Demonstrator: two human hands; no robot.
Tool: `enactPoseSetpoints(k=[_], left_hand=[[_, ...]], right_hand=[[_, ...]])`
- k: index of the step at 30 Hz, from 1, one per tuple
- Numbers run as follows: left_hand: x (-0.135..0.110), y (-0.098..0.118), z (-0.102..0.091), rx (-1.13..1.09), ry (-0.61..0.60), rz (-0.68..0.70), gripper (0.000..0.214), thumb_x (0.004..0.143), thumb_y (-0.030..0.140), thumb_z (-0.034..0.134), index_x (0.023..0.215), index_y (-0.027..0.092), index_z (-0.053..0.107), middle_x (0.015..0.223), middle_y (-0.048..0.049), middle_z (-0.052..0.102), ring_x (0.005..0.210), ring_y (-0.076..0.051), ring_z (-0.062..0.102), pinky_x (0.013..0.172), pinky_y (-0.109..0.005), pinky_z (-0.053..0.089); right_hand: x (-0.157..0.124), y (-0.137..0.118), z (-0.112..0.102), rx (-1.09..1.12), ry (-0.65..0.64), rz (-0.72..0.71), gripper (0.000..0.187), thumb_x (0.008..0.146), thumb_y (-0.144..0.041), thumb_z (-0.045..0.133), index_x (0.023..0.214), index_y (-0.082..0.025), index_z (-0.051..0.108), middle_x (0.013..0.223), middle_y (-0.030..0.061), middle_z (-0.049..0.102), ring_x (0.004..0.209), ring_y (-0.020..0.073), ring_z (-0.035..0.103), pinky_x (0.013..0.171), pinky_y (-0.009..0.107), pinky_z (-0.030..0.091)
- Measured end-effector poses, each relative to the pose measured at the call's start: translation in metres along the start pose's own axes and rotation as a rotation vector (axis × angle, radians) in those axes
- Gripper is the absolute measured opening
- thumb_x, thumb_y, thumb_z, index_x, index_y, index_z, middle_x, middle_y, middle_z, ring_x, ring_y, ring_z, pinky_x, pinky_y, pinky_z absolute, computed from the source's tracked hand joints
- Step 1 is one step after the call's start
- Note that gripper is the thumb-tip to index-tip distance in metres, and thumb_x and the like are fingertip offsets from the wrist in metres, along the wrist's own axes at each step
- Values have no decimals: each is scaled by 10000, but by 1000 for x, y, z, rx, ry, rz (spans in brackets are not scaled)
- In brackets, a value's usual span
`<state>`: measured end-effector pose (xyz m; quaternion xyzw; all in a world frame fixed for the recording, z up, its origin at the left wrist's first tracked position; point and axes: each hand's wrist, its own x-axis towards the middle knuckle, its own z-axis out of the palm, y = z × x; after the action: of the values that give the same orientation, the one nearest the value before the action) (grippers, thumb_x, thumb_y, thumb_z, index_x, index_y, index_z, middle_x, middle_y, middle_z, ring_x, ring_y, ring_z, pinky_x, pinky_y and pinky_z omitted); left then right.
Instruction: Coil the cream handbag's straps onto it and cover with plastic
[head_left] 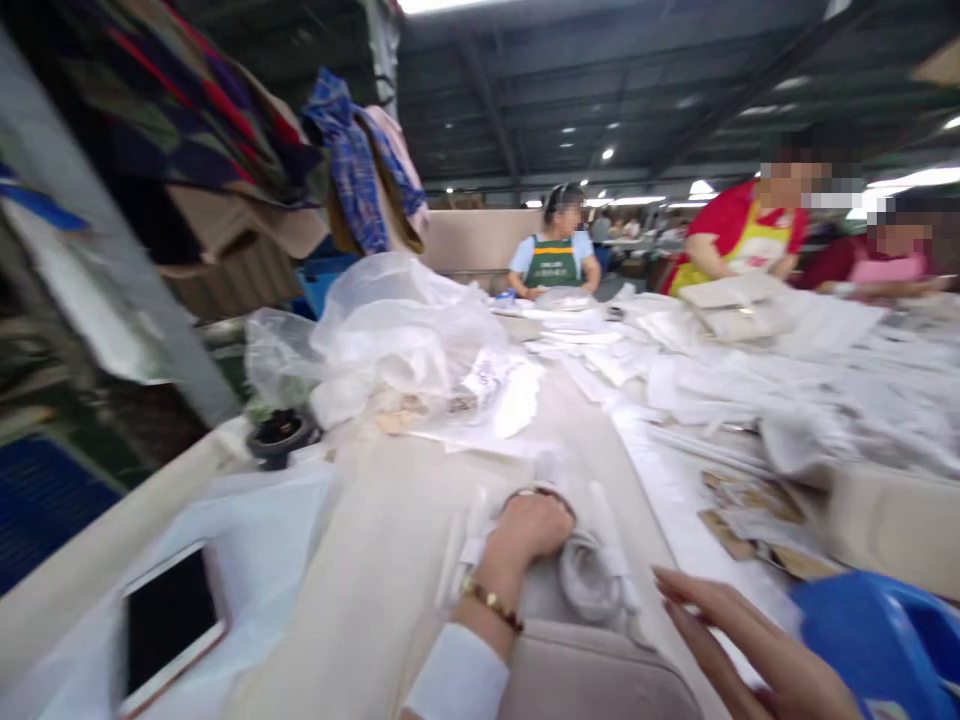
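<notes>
My left hand [534, 525], with a beaded bracelet at the wrist, reaches down among white paper-wrapped parts in front of me. Its fingers are curled, and their tips are hidden. A dark curved edge shows just beyond the knuckles, but what the hand grips I cannot make out. Beside it lies a rolled white wrapped bundle [592, 578]. Close below is a taupe item [592, 675] with a rounded seam, which looks like a bag. To its right, my right hand [757, 645] is stretched out with fingers extended, holding nothing visible.
A phone [171, 625] lies on a pale sheet at left. Beyond are a black round holder [281, 435] and clear plastic bags [409, 340]. A blue plastic container [874, 640] stands at right, near cardboard scraps [739, 510] and white wrapping [720, 390]. Several people work across the table.
</notes>
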<state>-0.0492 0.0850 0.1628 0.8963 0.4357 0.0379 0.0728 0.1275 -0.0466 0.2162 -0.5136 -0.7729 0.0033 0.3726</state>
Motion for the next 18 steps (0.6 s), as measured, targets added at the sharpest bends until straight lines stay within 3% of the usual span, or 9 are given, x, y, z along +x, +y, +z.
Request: enactPoseSetpoints(k=[3,6,9,13,18], left_hand=[[16,16,-2,-67,-33,-34,205,917,221,468,999,104,614,962,-91,667,855,-194,646,761,-381,546],[10,9,-4,-128,0,-102,311,888,143,367,1053,67,619,1082,-179,655,985,-242,631,860,-384,512],[4,7,-4,-188,67,-157,416,858,151,336,1208,49,537,1258,-205,558,1177,-241,524,1013,-361,400],[5,11,-1,-247,100,-160,510,826,130,317,1314,59,449,1290,-181,542,1240,-237,465,1061,-363,341],[8,12,4,-359,173,-205,580,782,70,329,1357,90,405,1311,-165,528,1262,-258,441,1064,-381,331]], right_hand=[[34,18,0,-59,-85,169,264,883,-337,460,1027,-214,644,1027,67,659,948,197,620,830,303,498],[81,51,31,-68,-194,415,271,858,-225,435,992,-153,660,1036,97,659,996,219,596,911,358,437],[113,87,68,-41,-307,527,196,842,-171,503,943,-126,664,928,83,680,886,207,629,842,369,463],[125,113,108,42,-423,582,229,851,-327,612,987,-143,617,929,39,655,857,178,619,831,399,472],[119,104,140,353,-575,593,241,787,-385,637,788,-145,658,839,33,677,807,181,619,761,339,482]])
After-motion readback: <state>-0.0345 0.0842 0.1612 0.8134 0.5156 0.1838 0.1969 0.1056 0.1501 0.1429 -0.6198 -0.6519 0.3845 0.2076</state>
